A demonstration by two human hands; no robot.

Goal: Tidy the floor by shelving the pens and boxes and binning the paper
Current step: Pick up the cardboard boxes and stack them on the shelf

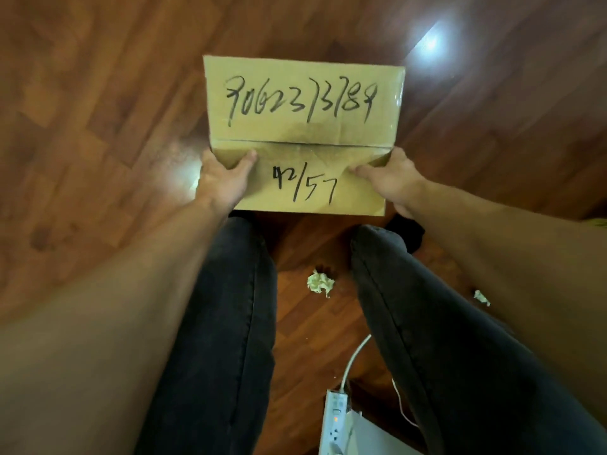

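Note:
I hold a brown cardboard box (303, 103) with black handwritten numbers out in front of me, above the wooden floor. My left hand (223, 178) grips its near left edge, thumb on top. My right hand (391, 178) grips its near right edge the same way. A crumpled ball of paper (320, 282) lies on the floor between my legs. A smaller scrap of crumpled paper (481, 297) lies to the right, partly hidden by my right forearm. No pens are in view.
My two legs in dark trousers fill the lower middle. A white power strip (336, 418) with its cable (353, 359) lies on the floor near the bottom edge, beside a white sheet or panel (371, 436). Dark wooden floor (98, 126) spreads all around.

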